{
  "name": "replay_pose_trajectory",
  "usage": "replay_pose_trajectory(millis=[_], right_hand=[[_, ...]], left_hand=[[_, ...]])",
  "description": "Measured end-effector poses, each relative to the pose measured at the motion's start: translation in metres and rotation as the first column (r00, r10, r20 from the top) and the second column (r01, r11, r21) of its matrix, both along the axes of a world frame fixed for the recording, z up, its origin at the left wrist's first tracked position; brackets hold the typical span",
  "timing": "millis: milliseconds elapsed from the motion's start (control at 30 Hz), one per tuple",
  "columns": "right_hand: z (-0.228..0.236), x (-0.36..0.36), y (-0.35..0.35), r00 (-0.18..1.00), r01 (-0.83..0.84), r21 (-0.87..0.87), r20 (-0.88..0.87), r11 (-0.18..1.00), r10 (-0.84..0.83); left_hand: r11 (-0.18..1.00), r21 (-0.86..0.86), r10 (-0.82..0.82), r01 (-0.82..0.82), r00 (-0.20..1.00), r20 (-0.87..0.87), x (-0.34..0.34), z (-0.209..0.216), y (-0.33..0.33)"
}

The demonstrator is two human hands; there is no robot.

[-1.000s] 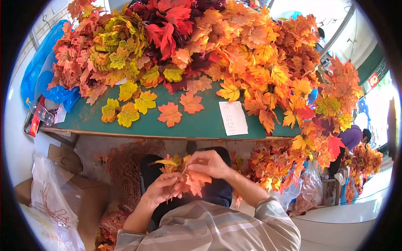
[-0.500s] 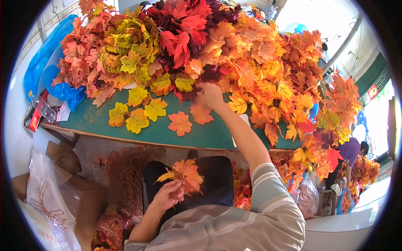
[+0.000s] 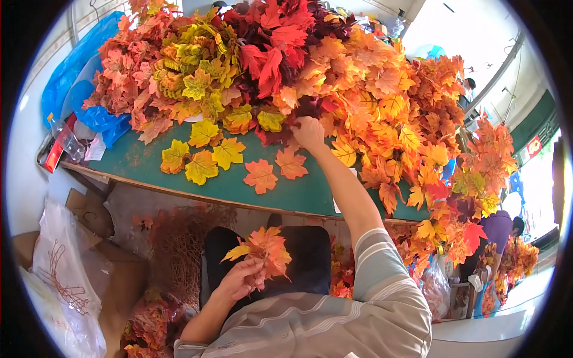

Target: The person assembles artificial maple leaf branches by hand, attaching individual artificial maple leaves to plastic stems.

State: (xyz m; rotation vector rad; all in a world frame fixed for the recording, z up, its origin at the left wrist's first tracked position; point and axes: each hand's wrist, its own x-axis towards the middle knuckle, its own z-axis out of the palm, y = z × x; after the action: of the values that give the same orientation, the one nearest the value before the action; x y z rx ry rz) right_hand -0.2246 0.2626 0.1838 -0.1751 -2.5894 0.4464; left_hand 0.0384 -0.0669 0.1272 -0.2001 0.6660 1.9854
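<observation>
Near my lap my left hand point(image 3: 243, 279) is closed, pinching a small bunch of artificial maple leaves point(image 3: 267, 250) in orange, red and yellow. My right hand point(image 3: 308, 132) reaches across the green tabletop point(image 3: 143, 152) to the foot of the leaf heap. Its fingers are curled together beside dark red leaves point(image 3: 276, 135); whatever they grip is hidden. Just below that hand, two orange-pink maple leaves point(image 3: 261, 176) lie side by side on the table. To their left is a cluster of yellow leaves point(image 3: 202, 167).
A heap of leaves point(image 3: 358, 89) in bands of colour covers the table's far side and spills over its right end. Blue plastic point(image 3: 80, 71) and a clear bottle point(image 3: 70, 143) are at the left. Below stand plastic bags point(image 3: 65, 262) and a tangle of brown stems point(image 3: 179, 250). Another person point(image 3: 494, 230) bends at right.
The view has shifted slightly. My right hand's fingers, blurred over an orange-pink leaf before, are now above it by the dark red leaves. My left hand keeps its bunch in place.
</observation>
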Motion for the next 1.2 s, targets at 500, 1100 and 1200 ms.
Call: replay_pose_trajectory(millis=[500,1100,1200], right_hand=[[0.015,-0.008,0.006,1.000,0.015,-0.008,0.005,1.000,-0.015],[0.077,0.144,0.054,0.985,-0.163,-0.685,-0.153,0.710,0.078],[0.104,0.204,0.017,0.989,-0.141,-0.602,-0.056,0.786,0.134]], left_hand=[[1.000,0.007,-0.001,0.001,1.000,-0.005,0.003,-0.004,-0.003],[0.982,0.103,0.169,-0.161,0.983,-0.076,-0.016,0.001,-0.014],[0.968,0.128,0.234,-0.216,0.960,-0.153,-0.013,0.004,-0.017]])
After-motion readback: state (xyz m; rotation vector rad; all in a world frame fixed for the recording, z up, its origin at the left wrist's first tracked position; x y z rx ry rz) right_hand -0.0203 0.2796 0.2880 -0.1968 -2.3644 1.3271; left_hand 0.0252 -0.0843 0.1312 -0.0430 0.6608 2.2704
